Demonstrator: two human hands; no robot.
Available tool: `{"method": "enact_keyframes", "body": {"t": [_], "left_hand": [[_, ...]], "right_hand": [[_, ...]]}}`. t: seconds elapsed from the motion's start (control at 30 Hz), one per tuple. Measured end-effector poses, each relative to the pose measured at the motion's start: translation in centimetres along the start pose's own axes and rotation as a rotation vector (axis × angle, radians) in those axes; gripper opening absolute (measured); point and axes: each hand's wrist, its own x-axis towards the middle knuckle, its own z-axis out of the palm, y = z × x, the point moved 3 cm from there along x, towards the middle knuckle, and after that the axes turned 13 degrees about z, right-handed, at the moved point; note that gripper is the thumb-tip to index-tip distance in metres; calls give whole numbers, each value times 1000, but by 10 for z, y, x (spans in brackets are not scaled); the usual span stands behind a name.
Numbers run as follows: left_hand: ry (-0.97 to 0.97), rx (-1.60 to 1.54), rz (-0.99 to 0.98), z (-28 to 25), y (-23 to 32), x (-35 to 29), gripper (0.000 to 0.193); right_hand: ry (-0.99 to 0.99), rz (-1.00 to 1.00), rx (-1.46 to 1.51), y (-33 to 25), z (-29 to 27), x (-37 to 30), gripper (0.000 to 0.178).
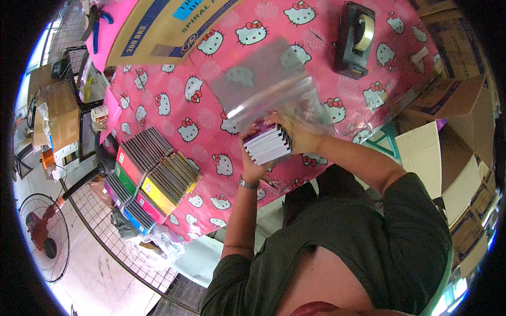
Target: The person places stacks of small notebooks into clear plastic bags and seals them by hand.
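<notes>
Above the near edge of the table, both my hands are closed around a small stack of notebooks (268, 145) with white page edges and dark spiral bindings. My left hand (252, 157), with a metal-banded watch on its wrist, grips the stack's left side. The right side and far corner are held by my right hand (296, 134). Just beyond my fingers lie clear plastic bags (310, 100), flat on the pink cat-patterned tablecloth (174, 126). Whether the stack touches the nearest bag I cannot tell.
Spiral notebooks with coloured covers (153, 176) stand bundled at the table's left. A black tape dispenser (354, 45) sits far right, a cardboard box (158, 34) far left. Open cartons (456, 124) crowd the right side; a fan (45, 237) stands lower left.
</notes>
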Motion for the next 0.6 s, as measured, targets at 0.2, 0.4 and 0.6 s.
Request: {"method": "enact_keyframes", "body": {"t": [0.2,0.4,0.6], "left_hand": [[-16,-60,-34,-1,-4,-2,82],[-126,-58,-271,-10,-21,-11,87],[-135,163,-80,-23,-8,-1,73]], "right_hand": [[-115,128,-239,-32,-33,-3,100],[-11,-118,-746,-107,-25,-8,93],[1,80,-743,-98,-30,6,79]]}}
